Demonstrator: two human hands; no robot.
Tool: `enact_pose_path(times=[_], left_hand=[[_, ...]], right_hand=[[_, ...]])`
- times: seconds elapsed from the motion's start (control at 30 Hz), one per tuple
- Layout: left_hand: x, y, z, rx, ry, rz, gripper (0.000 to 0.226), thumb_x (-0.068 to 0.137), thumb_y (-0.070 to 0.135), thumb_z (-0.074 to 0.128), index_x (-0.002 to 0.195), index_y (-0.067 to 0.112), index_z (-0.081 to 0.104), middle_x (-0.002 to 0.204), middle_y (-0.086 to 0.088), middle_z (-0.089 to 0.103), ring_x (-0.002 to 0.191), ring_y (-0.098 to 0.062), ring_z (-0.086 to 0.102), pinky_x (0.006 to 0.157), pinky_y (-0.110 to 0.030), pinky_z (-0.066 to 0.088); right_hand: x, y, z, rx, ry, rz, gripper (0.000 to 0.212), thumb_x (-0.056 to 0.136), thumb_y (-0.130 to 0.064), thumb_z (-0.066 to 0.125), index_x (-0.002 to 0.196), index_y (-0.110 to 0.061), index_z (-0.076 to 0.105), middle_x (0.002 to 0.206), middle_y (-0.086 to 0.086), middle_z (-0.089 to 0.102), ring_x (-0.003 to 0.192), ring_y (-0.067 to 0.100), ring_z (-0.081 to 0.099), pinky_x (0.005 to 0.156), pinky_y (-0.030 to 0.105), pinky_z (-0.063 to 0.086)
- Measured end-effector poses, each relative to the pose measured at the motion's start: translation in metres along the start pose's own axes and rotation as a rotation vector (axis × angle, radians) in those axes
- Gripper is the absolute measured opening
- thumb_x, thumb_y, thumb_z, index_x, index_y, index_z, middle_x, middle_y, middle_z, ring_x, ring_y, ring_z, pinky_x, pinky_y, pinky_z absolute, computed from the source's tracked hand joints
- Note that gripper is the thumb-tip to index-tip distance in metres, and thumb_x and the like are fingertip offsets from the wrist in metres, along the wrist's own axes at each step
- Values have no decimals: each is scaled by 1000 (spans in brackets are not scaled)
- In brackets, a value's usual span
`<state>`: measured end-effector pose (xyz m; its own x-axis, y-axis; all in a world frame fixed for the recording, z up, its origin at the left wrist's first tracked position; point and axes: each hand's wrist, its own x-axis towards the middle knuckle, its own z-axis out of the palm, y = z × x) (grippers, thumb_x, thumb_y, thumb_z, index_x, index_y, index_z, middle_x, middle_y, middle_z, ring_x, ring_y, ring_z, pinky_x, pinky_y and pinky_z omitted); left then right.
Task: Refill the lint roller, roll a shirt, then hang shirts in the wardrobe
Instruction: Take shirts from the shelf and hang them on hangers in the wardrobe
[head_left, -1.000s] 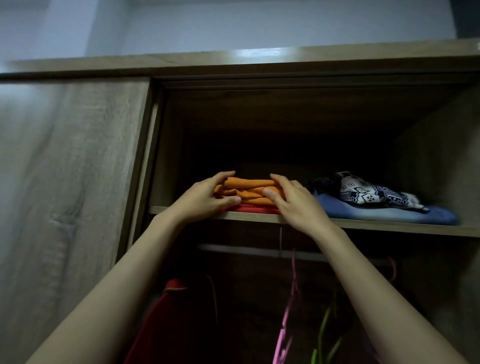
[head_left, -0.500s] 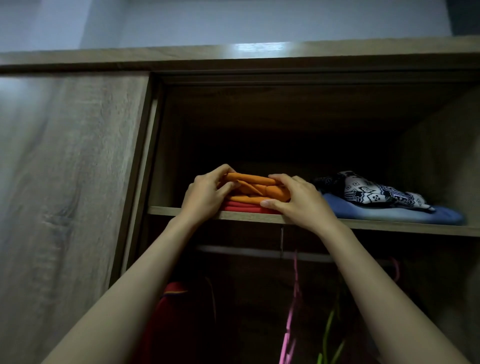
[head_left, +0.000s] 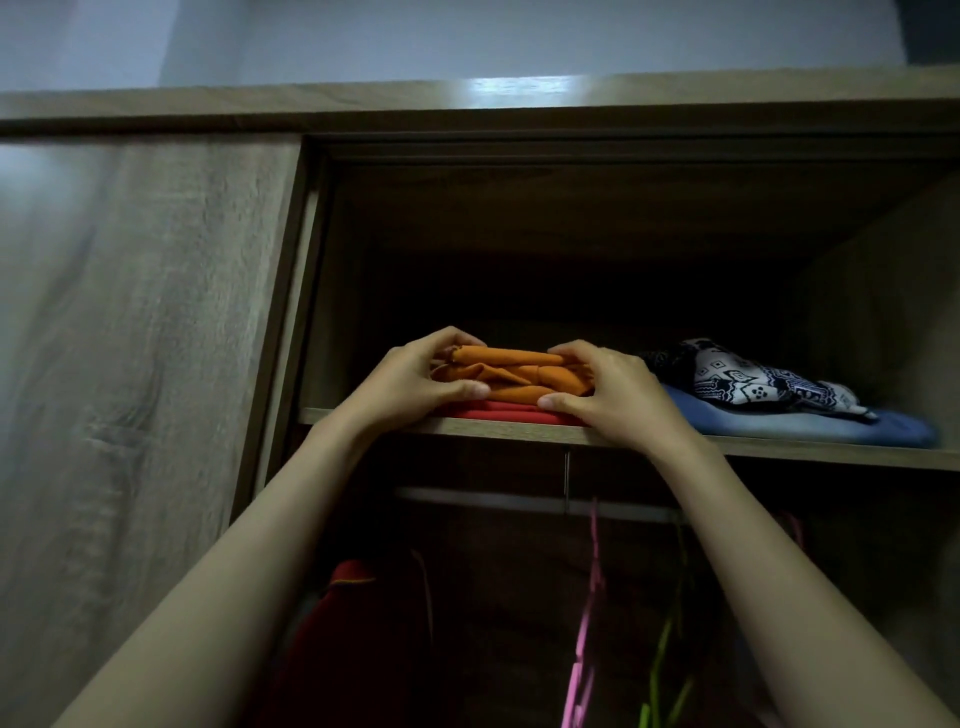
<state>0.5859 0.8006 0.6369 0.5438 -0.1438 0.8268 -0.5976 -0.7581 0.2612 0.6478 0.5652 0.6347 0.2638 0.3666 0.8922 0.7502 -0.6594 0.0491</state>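
Orange folded shirt (head_left: 514, 374) sits on a red garment (head_left: 498, 410) at the shelf's (head_left: 779, 449) front edge, its length running along the shelf. Left hand (head_left: 415, 387) and right hand (head_left: 618, 395) grip opposite ends, thumbs underneath, equally near.

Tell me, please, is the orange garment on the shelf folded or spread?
Folded: the orange garment shows stacked layers, gripped by the left hand and right hand.
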Motion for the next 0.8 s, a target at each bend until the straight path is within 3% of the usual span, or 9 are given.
enact_pose_path(times=[0.1, 0.23, 0.3, 0.4, 0.47, 0.57, 0.67, 0.8], left_hand=[[0, -1, 1, 97, 12, 34, 49, 81, 34, 75, 124, 35, 53, 118, 11, 55, 112, -9, 56, 85, -22, 53], [3, 0, 5, 383, 201, 52, 49, 83, 45, 70, 126, 33, 51, 115, 6, 63, 104, -14, 61, 82, -39, 57], [6, 1, 7, 592, 334, -3, 59, 83, 60, 62, 132, 30, 46, 116, 1, 64, 104, -20, 62, 79, -40, 56], [11, 4, 12, 623, 356, -132, 70, 85, 67, 53, 140, 26, 39, 122, -6, 63, 107, -27, 63, 79, -38, 52], [14, 5, 14, 483, 335, -125, 67, 87, 63, 54, 142, 26, 39, 124, -5, 62, 104, -25, 65, 80, -37, 53], [15, 9, 14, 88, 285, -124, 59, 88, 52, 60, 139, 25, 45, 123, 2, 60, 82, -14, 71, 71, -26, 59], [17, 13, 11, -375, 183, -219, 53, 89, 35, 66, 136, 16, 50, 131, -9, 56, 96, -15, 68, 66, -23, 60], [18, 17, 2, -588, 74, -351, 55, 89, 48, 60, 133, 14, 54, 127, -11, 59, 97, -21, 69, 65, -23, 59]], right_hand=[[1, 2, -1, -16, 5, -20, 57, 82, -43, 67, 133, -27, 47, 123, 1, 59, 108, 17, 57, 85, 35, 53], [5, -3, 4, -66, 125, -29, 46, 87, -41, 61, 128, -25, 49, 116, 1, 62, 102, 18, 60, 78, 33, 52], [10, -5, 5, -109, 186, 2, 43, 89, -43, 58, 127, -24, 49, 113, 1, 63, 102, 19, 60, 74, 33, 51], [18, -7, 4, -210, 244, 86, 46, 88, -53, 54, 124, -24, 50, 106, 1, 66, 101, 24, 59, 71, 36, 50], [20, -8, 5, -224, 237, 162, 48, 88, -56, 52, 124, -24, 50, 104, 4, 66, 99, 27, 62, 69, 36, 48], [20, -7, 9, -78, 183, 256, 50, 89, -54, 53, 128, -23, 47, 110, 8, 64, 100, 31, 63, 77, 40, 52], [20, -6, 9, 182, 147, 253, 52, 88, -49, 57, 130, -21, 47, 117, 8, 62, 94, 28, 66, 79, 43, 57], [23, -9, -2, 376, 32, 322, 64, 84, -61, 55, 132, -20, 47, 123, 3, 56, 102, 22, 61, 76, 28, 51]])
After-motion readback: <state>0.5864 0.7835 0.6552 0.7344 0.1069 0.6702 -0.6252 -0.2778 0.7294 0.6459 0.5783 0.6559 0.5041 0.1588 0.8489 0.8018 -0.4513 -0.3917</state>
